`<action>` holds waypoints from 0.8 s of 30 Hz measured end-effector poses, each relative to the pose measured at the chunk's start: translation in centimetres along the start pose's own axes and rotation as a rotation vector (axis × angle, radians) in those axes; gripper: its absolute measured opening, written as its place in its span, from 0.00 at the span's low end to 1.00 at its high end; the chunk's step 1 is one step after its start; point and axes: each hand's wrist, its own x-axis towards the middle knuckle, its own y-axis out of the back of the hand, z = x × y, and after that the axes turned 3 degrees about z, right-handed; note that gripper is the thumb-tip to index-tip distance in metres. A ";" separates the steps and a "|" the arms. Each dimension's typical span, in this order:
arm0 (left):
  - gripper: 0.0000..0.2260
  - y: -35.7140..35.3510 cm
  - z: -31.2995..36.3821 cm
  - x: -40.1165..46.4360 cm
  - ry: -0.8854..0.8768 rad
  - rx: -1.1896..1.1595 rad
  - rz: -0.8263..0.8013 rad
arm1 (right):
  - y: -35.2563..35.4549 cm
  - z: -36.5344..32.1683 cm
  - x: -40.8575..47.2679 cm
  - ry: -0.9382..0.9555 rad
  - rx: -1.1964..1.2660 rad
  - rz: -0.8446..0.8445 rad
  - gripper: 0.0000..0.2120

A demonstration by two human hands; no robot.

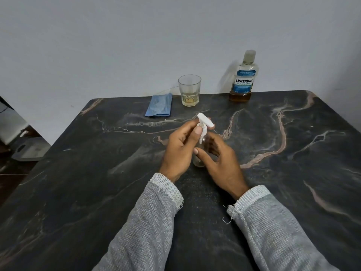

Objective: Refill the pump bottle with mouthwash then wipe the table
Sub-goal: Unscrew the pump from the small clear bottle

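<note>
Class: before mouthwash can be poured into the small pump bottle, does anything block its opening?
Yes. The white pump head sits on the pump bottle, gripped by the left hand; the right hand holds the bottle's body.

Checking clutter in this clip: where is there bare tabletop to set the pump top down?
Bare tabletop right of the right hand, and left of the left hand. Crowded along the far edge: cloth, glass, mouthwash bottle.

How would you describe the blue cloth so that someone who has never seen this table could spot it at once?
Look along the far edge of the dark marble table, by the white wall. Left of the drinking glass lies the folded blue cloth. It is the only flat, soft, blue thing there; its neighbours are upright and see-through.
</note>
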 end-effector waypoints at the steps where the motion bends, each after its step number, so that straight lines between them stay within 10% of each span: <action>1: 0.12 -0.1 0.0 -0.1 -0.007 -0.017 0.023 | -0.1 0.1 0.0 0.006 0.001 -0.003 0.22; 24: 0.12 0.7 -1.6 -0.5 0.110 -0.243 0.049 | -0.9 0.3 -0.8 0.031 0.048 0.036 0.26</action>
